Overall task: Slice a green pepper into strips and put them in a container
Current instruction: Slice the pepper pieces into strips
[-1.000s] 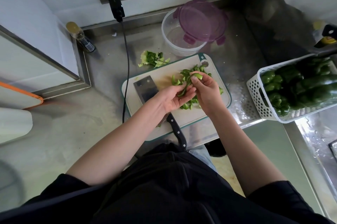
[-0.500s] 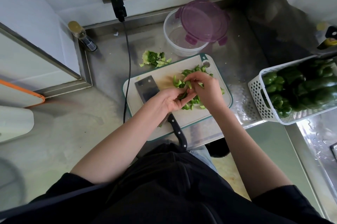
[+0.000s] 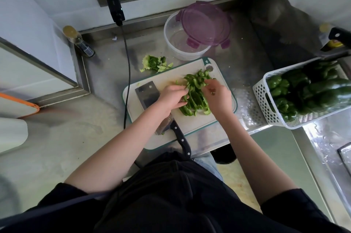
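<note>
A pile of green pepper strips (image 3: 194,93) lies on the white cutting board (image 3: 201,124). My left hand (image 3: 170,99) presses against the pile's left side, fingers curled onto the strips. On the pile's right side is my right hand (image 3: 218,98), its fingers loosely bent with a few strips under the fingertips. A cleaver (image 3: 147,94) lies flat on the board's left part, its black handle (image 3: 181,140) pointing toward me. Behind the board stands a clear round container (image 3: 177,46), with its purple lid (image 3: 205,23) leaning on the rim.
Pepper scraps (image 3: 154,63) lie on the counter behind the board. A white basket (image 3: 264,99) of whole green peppers stands at the right. A black cable (image 3: 128,73) runs down from the wall socket past the board's left edge. A small bottle (image 3: 79,41) stands at the back left.
My right hand has dropped from a raised hold on a strip down onto the pile. Both hands now flank the strips, which lie gathered more tightly together.
</note>
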`<state>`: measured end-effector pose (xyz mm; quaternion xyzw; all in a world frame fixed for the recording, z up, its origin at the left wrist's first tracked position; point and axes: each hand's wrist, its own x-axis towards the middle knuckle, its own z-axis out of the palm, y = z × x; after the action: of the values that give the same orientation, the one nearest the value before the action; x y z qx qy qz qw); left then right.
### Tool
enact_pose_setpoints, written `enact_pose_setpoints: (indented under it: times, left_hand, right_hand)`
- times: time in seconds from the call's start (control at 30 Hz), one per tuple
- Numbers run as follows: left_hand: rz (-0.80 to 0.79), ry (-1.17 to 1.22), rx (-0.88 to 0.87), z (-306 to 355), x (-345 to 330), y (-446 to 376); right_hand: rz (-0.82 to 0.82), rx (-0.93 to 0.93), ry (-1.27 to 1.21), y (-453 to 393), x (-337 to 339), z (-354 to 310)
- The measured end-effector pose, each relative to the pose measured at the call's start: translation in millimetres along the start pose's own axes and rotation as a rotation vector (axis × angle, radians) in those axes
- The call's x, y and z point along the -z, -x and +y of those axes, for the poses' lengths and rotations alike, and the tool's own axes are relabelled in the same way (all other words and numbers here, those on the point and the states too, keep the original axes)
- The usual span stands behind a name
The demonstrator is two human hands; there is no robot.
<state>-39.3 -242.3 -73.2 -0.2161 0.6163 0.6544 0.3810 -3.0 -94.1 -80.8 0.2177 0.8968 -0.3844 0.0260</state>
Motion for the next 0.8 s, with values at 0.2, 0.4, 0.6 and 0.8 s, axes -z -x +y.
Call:
enact_pose_setpoints:
  times: [0.2,0.4,0.6,0.8]
  left_hand:
    - [-0.175,-0.004,-0.004,-8.4,17.4,11.6]
    - [-0.355,0.145,-0.008,-13.3,14.4,20.2]
    - [-0.242,0.312,-0.05,-16.6,10.8,28.5]
    - [0.12,0.133,-0.087,-31.2,38.7,38.9]
  right_hand:
    - [-0.063,0.214,0.046,34.8,-24.1,2.5]
    - [0.008,0.084,-0.068,38.9,-33.2,5.5]
    - [-0.16,0.406,0.403,37.4,-34.3,-4.2]
    - [-0.141,0.426,0.402,39.9,-37.4,-0.8]
